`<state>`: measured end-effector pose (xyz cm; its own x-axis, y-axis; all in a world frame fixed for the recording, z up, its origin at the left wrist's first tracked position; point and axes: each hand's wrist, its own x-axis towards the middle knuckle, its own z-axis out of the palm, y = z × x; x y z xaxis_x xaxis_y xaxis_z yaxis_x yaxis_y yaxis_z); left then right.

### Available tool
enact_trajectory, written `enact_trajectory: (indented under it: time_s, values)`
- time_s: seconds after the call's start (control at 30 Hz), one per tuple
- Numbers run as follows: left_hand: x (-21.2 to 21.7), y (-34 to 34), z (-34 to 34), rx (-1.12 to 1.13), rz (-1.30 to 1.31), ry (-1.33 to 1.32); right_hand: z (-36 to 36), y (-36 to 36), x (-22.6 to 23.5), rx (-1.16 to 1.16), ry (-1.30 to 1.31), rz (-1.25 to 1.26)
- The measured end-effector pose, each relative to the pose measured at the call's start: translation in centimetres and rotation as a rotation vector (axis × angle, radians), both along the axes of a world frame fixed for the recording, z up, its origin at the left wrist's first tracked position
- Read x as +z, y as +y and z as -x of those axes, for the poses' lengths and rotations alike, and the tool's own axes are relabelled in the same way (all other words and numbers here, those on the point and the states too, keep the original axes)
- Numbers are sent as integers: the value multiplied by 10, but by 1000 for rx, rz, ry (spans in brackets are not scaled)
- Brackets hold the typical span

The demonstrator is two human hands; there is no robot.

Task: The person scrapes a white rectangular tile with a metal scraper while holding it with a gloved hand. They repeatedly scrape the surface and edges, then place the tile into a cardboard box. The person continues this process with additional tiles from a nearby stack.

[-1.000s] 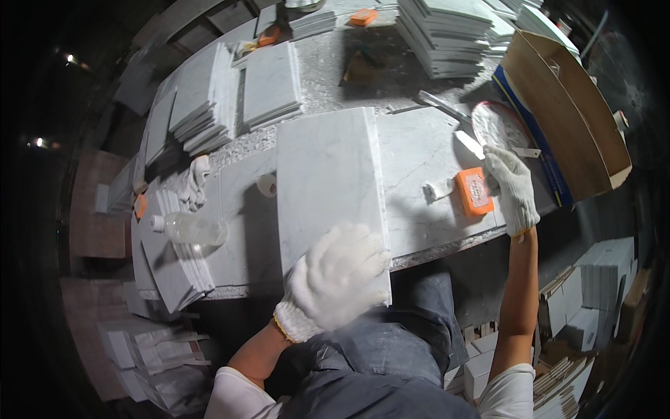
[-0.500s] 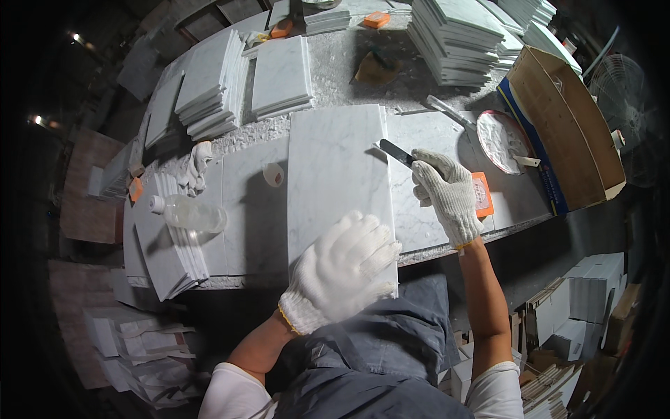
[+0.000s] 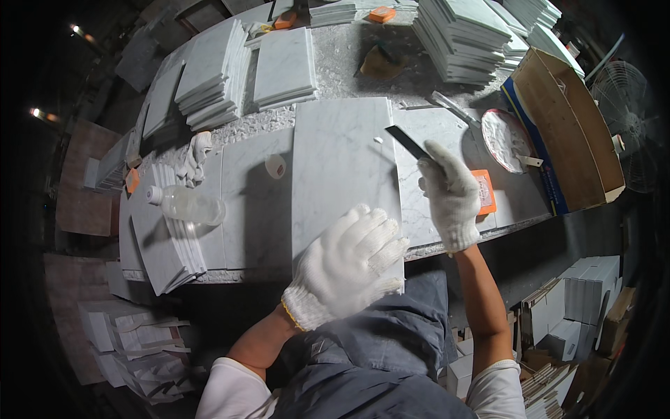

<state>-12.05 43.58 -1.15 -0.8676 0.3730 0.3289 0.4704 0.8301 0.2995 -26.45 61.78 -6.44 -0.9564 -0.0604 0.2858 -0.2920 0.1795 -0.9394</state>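
A dusty worktable [image 3: 338, 73] bore a long, pale, grey-veined slab [image 3: 343, 157], its near end jutting past the table's edge. The left hand [image 3: 349, 262] lay flat on it, fingers slightly spread. The right hand [image 3: 450, 192] gripped a dark-bladed scraper [image 3: 408, 142], raised just beside a small white dab [image 3: 378, 140] on the slab. Working that dab seemed the step in hand; it called, I judged, for a low blade and light pressure.

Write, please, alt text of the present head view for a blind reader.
A gloved right hand holds a dark flat blade near a small white dab on a pale veined slab, while the gloved left hand lies over the slab's near end. Stacked slabs, a clear bottle and an open cardboard box are nearby.
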Motion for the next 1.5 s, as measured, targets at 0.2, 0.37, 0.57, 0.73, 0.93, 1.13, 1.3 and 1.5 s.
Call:
enact_trajectory:
  time_s: [0.2,0.37,0.57,0.73,0.93,1.13,1.3,1.5]
  values:
    - [0,-1,1,-23,10,-15,4,18,-4,268,-595,636]
    - [0,-1,1,4,-34,-7,7,23,-17,420,-704,888]
    - [-3,-3,2,-42,13,19,9,34,-13,424,-602,610]
    - [-9,-6,-6,79,48,32,15,77,-7,380,-523,709]
    - [-15,-9,-10,239,-57,65,46,161,2,-288,-318,109]
    - [-7,-13,-5,162,-275,134,66,183,-13,-335,-394,-231]
    - [0,-8,-1,189,-227,174,91,177,-33,-338,-234,-493]
    - [2,-3,1,233,-198,200,103,173,-35,-333,-321,-483]
